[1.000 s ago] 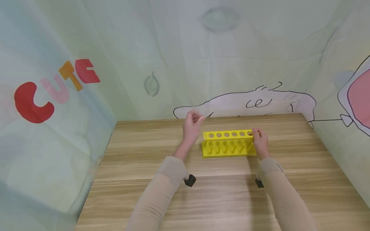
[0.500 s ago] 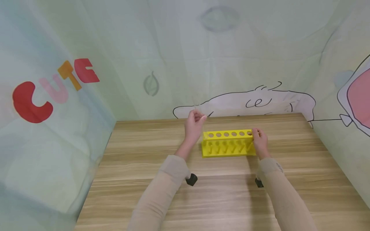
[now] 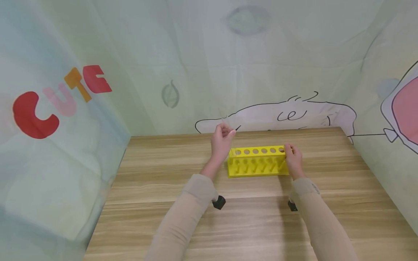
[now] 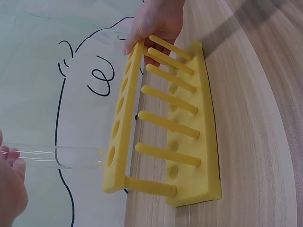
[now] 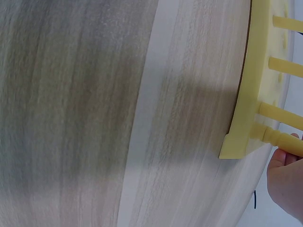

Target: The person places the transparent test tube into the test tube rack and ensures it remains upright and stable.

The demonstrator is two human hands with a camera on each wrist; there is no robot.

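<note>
A clear test tube (image 4: 75,157) is pinched in my left hand (image 3: 221,141), above the left end of a yellow test tube rack (image 3: 258,162). In the left wrist view, fingers of the left hand (image 4: 10,187) hold it, and its rounded end sits right at the end hole of the rack's top bar. My right hand (image 3: 294,159) grips the rack's right end. In the right wrist view, fingers of that right hand (image 5: 286,177) curl round the end post beside the base. The rack stands upright with a row of holes and several pegs.
The rack stands on a wood-grain table (image 3: 156,203), towards its back edge. A printed cloth backdrop (image 3: 147,72) rises behind the table and along both sides. A black wrist camera piece (image 3: 219,202) hangs below the left cuff.
My left hand has moved slightly right with the test tube, bringing the tube's lower end over the rack's left end. The right hand and the rack have stayed in place.
</note>
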